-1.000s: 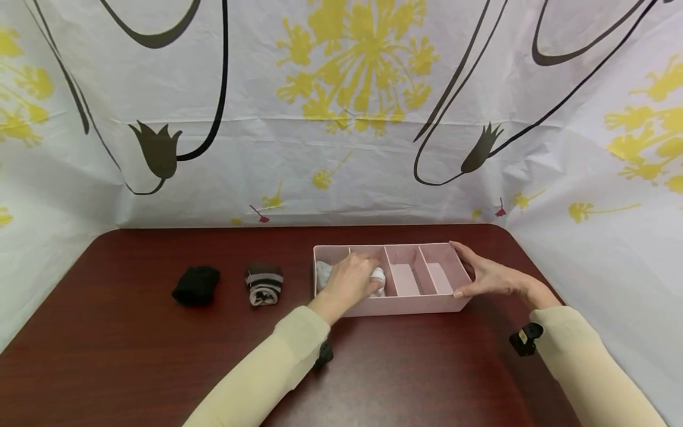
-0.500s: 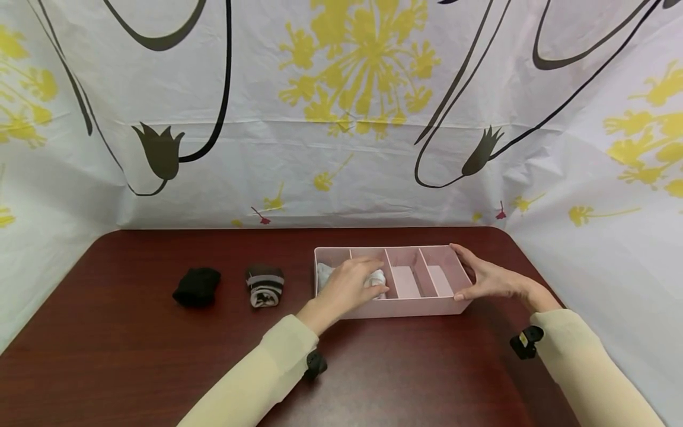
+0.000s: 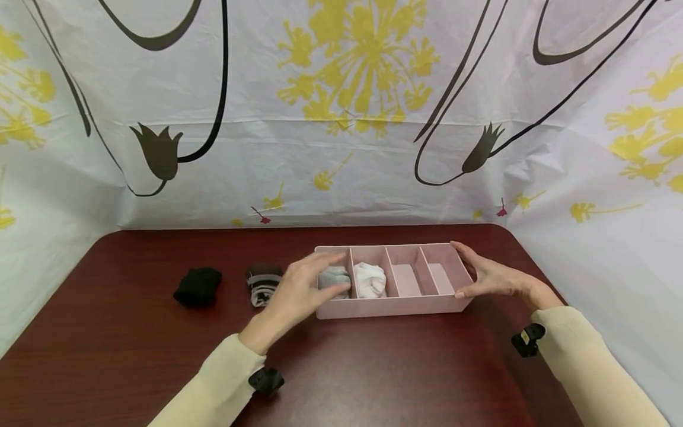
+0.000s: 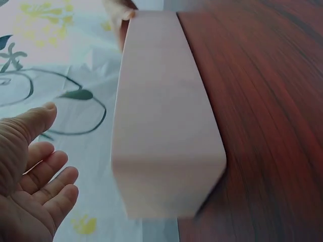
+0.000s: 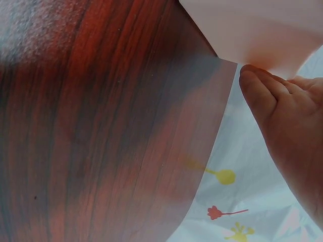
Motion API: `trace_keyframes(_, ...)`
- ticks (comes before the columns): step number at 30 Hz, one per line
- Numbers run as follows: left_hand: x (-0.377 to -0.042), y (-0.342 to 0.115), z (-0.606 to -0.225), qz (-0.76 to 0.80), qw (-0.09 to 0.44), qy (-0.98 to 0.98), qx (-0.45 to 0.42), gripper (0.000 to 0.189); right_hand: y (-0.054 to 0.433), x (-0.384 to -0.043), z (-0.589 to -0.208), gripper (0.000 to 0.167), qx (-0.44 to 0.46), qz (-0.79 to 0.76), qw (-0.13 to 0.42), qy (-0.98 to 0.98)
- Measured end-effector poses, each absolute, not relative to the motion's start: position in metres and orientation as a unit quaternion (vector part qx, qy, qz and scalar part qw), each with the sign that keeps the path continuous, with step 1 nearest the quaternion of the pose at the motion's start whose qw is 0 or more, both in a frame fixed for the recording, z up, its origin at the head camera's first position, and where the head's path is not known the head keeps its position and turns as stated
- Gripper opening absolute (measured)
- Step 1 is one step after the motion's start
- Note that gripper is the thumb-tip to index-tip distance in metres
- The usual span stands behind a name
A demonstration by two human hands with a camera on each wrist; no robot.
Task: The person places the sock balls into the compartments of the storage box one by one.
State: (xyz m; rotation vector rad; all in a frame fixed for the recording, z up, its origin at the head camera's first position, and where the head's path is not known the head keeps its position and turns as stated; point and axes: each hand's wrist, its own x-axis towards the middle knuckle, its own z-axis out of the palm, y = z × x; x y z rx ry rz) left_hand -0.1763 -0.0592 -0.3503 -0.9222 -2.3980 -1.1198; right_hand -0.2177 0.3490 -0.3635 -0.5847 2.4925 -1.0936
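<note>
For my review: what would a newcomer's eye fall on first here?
Probably the big yellow flower print, top centre on the white backdrop. Next, the pink divided box on the dark red table, a grey bundle and a white bundle in its two leftmost compartments, the person's right grip at its right end. Left of the box lie a black bundle and a striped bundle.

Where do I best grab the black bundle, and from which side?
I'd pinch the black bundle across its middle with the left hand, coming from above and the person's side. It looks soft and compact, rests on the table apart from the striped roll, and has bare surface around it for a two-sided pinch.
</note>
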Motion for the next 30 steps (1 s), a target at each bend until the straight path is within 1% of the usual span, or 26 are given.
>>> trace_keyframes(10,-0.171,-0.111,-0.359,-0.378,0.204,-0.858,-0.282,0.056,0.348,-0.218,-0.363,0.109,-0.208,-0.385,0.175,0.882)
trace_keyframes(13,-0.171,-0.126,-0.363,-0.372,0.206,-0.866,-0.264,0.059,0.348,-0.218,-0.362,0.109,-0.210,-0.384,0.173,0.882)
trace_keyframes(21,-0.171,-0.152,-0.376,-0.343,0.188,-0.891,-0.230,0.063,0.349,-0.217,-0.363,0.109,-0.210,-0.384,0.176,0.882)
trace_keyframes(30,-0.176,-0.159,-0.386,-0.320,0.150,-0.913,-0.205,0.066,0.349,-0.218,-0.363,0.109,-0.205,-0.395,0.185,0.876)
